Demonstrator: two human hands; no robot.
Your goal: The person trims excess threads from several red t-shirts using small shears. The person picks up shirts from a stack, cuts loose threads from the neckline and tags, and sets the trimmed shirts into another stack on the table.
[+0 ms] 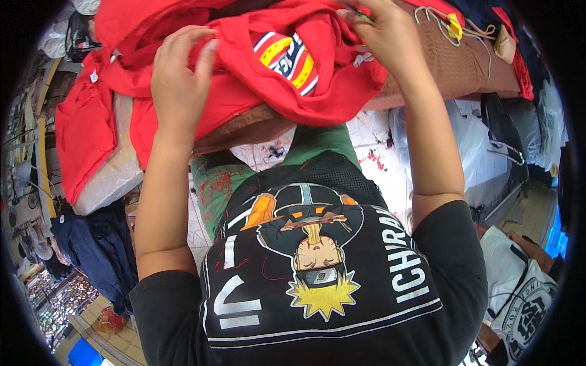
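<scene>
A red garment [244,76] lies bunched in front of me, with a yellow, white and dark blue print [287,61] showing through its opening. My left hand [180,73] is over the red cloth at its left, fingers curved and the thumb apart from them, with nothing visible between. At the upper right, my right hand [384,33] is closed around a small dark tool [354,11] with a green part; its kind is not clear. Below that hand, a small white tag [362,59] shows on the garment.
More red cloth [85,128] hangs over the left side. The garment rests on a brown padded surface [452,70] bearing cords and a yellow piece [455,27]. Dark blue clothes [101,250] hang lower left. Clear plastic [461,137] stands at right, near another person in a white shirt [519,280].
</scene>
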